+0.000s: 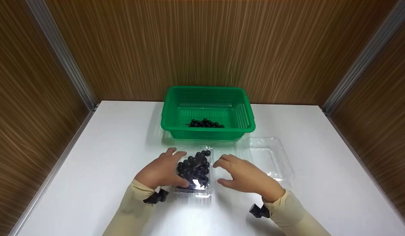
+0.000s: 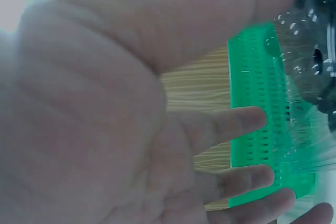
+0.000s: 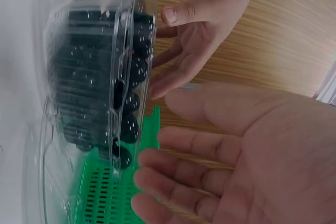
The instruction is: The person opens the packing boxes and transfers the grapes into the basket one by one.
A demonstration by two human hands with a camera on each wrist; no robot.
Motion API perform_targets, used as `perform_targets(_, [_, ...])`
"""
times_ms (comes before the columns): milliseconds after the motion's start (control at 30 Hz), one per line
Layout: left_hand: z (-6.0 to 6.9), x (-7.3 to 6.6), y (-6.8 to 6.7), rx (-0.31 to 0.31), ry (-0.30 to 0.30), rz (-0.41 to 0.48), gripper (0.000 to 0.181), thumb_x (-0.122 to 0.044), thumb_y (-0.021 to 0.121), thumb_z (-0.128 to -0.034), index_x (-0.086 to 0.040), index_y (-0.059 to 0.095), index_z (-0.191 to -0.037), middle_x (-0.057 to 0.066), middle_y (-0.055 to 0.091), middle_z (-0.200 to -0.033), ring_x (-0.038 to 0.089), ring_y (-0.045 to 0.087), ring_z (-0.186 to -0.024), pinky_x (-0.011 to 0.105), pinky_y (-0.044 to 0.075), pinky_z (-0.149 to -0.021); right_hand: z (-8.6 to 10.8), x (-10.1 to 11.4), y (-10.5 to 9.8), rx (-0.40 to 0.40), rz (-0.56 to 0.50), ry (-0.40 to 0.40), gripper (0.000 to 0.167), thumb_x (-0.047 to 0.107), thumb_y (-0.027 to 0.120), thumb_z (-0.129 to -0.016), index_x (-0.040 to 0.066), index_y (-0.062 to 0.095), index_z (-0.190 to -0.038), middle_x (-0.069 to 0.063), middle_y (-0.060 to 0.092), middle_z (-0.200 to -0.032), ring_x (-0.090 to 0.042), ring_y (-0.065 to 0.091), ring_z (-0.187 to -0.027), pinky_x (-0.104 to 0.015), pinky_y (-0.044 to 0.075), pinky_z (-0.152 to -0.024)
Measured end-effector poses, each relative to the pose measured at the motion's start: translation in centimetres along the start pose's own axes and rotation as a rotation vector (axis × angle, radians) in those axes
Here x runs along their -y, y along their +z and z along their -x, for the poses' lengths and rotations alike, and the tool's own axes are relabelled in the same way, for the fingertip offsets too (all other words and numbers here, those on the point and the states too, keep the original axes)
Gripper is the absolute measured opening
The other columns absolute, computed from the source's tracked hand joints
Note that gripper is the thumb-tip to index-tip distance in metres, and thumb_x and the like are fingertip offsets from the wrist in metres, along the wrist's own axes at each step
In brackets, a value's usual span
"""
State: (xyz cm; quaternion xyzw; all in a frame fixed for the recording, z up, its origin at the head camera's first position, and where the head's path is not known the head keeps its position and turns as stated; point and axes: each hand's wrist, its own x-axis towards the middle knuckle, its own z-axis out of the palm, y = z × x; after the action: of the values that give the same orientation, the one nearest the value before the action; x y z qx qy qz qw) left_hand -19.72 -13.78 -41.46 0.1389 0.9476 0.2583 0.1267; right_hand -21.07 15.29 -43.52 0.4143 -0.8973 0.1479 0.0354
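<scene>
Dark grapes [image 1: 195, 167] fill a clear plastic container [image 1: 204, 195] on the table in the head view, heaped to its rim in the right wrist view. My left hand [image 1: 163, 170] is at the container's left side, fingers spread and thumb reaching over the near-left part; contact is hard to tell. To the right of the container, my right hand [image 1: 246, 175] hovers with loosely bent fingers and holds nothing. In the right wrist view its palm [image 3: 283, 150] faces the grapes with a gap between. Right of that hand lies a clear plastic lid or tray [image 1: 282, 159].
Behind the container stands a green plastic basket [image 1: 207, 135] with a small bunch of dark grapes [image 1: 205, 123] inside. The white table [image 1: 123, 131] is bounded by wood-grain panels [image 1: 202, 42] at the back and both sides.
</scene>
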Motion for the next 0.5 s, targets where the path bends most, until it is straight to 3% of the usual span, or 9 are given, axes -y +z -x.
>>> perform_targets(100, [0.0,0.0,-0.1,0.045,-0.023,0.017,0.104,-0.04,0.095,-0.0725,-0.019,0.041,-0.159,0.023,0.024,-0.167,0.044,0.042,-0.143,0.057,0.048,-0.103,-0.2,0.3,-0.1,0.003,0.035,-0.028,0.041,0.027,0.079,-0.091,0.011,0.065,-0.126,-0.003,0.065,-0.117,-0.021,0.064,-0.108,-0.04,0.058,-0.087])
perform_targets(233, [-0.1,0.0,-0.1,0.064,-0.048,0.03,0.107,-0.04,0.095,-0.0721,-0.022,0.037,-0.161,0.024,0.023,-0.167,0.043,0.051,-0.137,0.057,0.048,-0.104,-0.3,0.4,-0.1,0.027,0.034,-0.03,0.029,0.028,0.08,-0.09,0.012,0.071,-0.113,-0.001,0.068,-0.107,-0.019,0.067,-0.098,-0.04,0.058,-0.082])
perform_targets(367, [-0.2,-0.2,0.6,0.035,-0.043,0.039,0.108,-0.042,0.095,-0.0711,-0.021,0.038,-0.161,0.026,0.03,-0.163,0.045,0.054,-0.132,0.058,0.048,-0.104,-0.2,0.2,0.1,0.079,0.02,-0.031,0.019,0.028,0.079,-0.089,0.014,0.072,-0.1,0.001,0.07,-0.097,-0.015,0.067,-0.088,-0.038,0.058,-0.076])
perform_targets(500, [-0.4,-0.6,1.4,0.01,-0.007,0.047,0.107,-0.044,0.094,-0.0721,-0.017,0.039,-0.16,0.028,0.038,-0.157,0.046,0.057,-0.127,0.058,0.049,-0.102,0.0,0.1,0.4,0.107,0.021,0.001,0.017,0.028,0.079,-0.089,0.014,0.072,-0.097,0.004,0.068,-0.093,-0.011,0.062,-0.08,-0.034,0.055,-0.07])
